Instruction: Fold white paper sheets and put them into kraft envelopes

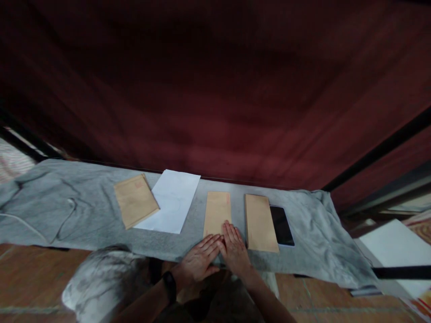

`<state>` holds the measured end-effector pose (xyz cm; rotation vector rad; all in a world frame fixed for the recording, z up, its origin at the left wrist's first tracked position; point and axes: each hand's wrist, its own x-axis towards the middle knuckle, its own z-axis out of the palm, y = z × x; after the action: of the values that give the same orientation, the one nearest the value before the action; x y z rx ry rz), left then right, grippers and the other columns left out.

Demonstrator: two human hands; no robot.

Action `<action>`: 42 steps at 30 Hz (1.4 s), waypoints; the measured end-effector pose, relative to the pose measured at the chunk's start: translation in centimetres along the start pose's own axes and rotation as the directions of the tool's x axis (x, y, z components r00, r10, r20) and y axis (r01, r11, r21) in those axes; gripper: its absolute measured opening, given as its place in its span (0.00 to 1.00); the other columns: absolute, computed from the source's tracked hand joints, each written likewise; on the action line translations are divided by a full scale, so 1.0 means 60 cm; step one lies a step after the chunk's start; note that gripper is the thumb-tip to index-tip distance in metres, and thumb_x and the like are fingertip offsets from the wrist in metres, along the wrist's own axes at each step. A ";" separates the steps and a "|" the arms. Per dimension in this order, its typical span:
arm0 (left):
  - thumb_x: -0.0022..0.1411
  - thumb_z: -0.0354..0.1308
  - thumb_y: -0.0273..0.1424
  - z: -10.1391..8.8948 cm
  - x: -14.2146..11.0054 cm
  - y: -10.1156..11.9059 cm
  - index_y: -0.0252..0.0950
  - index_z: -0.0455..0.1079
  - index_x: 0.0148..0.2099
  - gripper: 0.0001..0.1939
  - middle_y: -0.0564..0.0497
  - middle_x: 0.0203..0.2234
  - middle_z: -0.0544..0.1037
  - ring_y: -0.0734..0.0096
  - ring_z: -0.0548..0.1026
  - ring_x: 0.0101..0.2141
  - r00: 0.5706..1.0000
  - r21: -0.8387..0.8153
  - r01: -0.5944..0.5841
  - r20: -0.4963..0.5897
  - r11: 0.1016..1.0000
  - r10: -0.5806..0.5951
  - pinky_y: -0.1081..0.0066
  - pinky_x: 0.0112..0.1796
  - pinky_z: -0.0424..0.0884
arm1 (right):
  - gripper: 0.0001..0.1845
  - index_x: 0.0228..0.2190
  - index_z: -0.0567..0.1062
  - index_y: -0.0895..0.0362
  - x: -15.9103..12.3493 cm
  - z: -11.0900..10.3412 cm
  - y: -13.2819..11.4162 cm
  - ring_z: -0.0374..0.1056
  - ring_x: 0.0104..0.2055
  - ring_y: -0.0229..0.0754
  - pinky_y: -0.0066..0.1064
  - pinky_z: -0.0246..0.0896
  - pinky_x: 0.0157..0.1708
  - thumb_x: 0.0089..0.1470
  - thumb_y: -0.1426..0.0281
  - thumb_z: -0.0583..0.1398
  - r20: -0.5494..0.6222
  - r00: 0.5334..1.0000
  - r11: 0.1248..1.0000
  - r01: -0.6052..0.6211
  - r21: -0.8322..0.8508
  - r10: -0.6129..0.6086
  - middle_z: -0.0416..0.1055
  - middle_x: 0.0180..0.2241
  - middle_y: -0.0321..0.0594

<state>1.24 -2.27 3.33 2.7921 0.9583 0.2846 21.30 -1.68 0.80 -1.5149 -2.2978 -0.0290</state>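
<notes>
Left hand (pixel 199 261) and right hand (pixel 235 252) are meeting, fingers lying flat on the near end of a brown envelope (pixel 217 211), its long axis running away from them. The right hand is reaching farther up it. Right of that hand, stacked envelopes (pixel 261 222) are lying before a phone (pixel 282 226); beyond the left hand, white paper (pixel 177 197) is spreading.

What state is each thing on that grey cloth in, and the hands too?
Left hand: open, palm down, fingers on the middle envelope's near end
Right hand: open, palm down, beside it
Middle brown paper envelope: flat
Right brown paper envelopes: stacked
Flat black-screened device: screen dark, partly covered
White rectangular paper: flat, partly covered
Left brown paper envelopes: piled, askew
Grey cloth: spread, wrinkled
</notes>
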 end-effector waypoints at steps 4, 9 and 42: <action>0.69 0.53 0.41 0.011 -0.013 0.013 0.35 0.46 0.72 0.35 0.42 0.68 0.57 0.59 0.55 0.67 0.995 0.031 0.062 -0.078 0.998 -0.060 0.57 0.64 0.55 | 0.33 0.67 0.52 0.61 -0.042 -0.015 -0.015 0.51 0.69 0.46 0.41 0.50 0.66 0.68 0.59 0.50 0.005 0.999 0.999 0.032 -0.035 -0.032 0.54 0.67 0.48; 0.72 0.48 0.38 0.034 -0.030 0.019 0.36 0.55 0.69 0.27 0.42 0.65 0.63 0.59 0.62 0.64 0.962 0.065 0.203 -0.198 0.977 -0.186 0.59 0.61 0.63 | 0.36 0.68 0.48 0.61 -0.078 -0.020 -0.027 0.51 0.68 0.48 0.41 0.50 0.66 0.66 0.61 0.52 -0.021 0.999 0.997 0.042 -0.064 -0.044 0.53 0.67 0.49; 0.60 0.54 0.25 -0.010 0.071 -0.017 0.32 0.70 0.51 0.16 0.44 0.38 0.76 0.63 0.77 0.38 0.455 -0.448 0.788 -0.039 0.423 -0.890 0.67 0.41 0.71 | 0.35 0.67 0.54 0.61 -0.080 -0.012 -0.047 0.51 0.69 0.50 0.43 0.50 0.65 0.63 0.62 0.55 0.037 0.998 0.998 -0.052 -0.034 0.053 0.51 0.68 0.49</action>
<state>3.80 1.20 4.23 1.6013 1.9978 0.6076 20.67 -7.26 0.42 -1.6046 -2.2968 -0.0242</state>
